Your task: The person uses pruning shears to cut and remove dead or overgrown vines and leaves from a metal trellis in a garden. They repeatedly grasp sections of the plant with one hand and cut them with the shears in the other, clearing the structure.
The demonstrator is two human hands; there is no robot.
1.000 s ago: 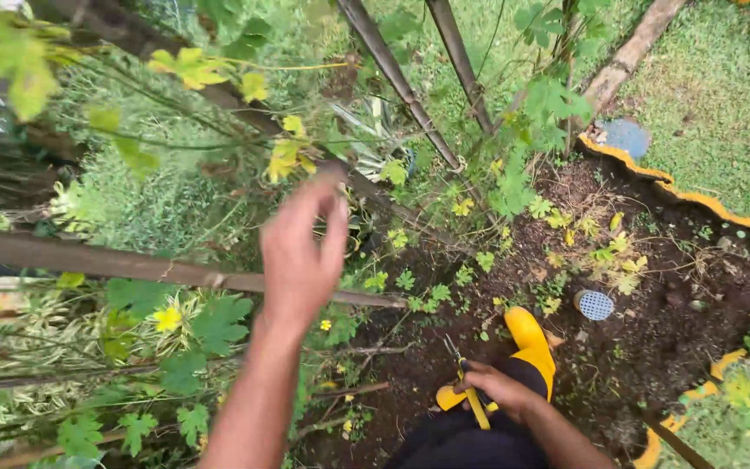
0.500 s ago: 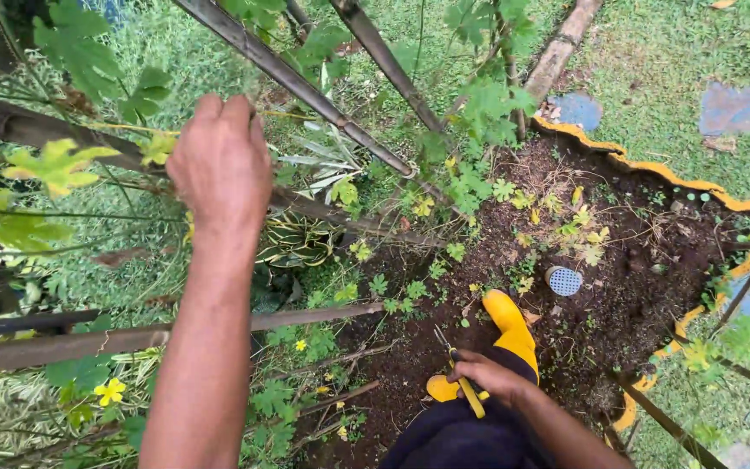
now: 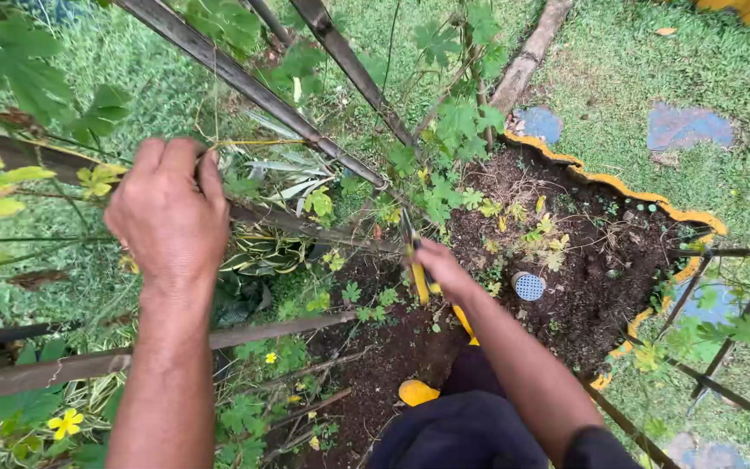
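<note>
the left hand (image 3: 171, 213) pinches a thin vine (image 3: 258, 142) taut; the right hand (image 3: 444, 269) grips yellow-handled snips (image 3: 413, 260). pulling harder could snap the vine, or the blades could nick neighbouring stems.

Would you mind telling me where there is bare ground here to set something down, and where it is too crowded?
Bare soil lies right of the right hand, around the small round grate and inside the yellow wavy edging. Open grass lies beyond it. Around the left hand, poles, vines and leaves are crowded.
</note>
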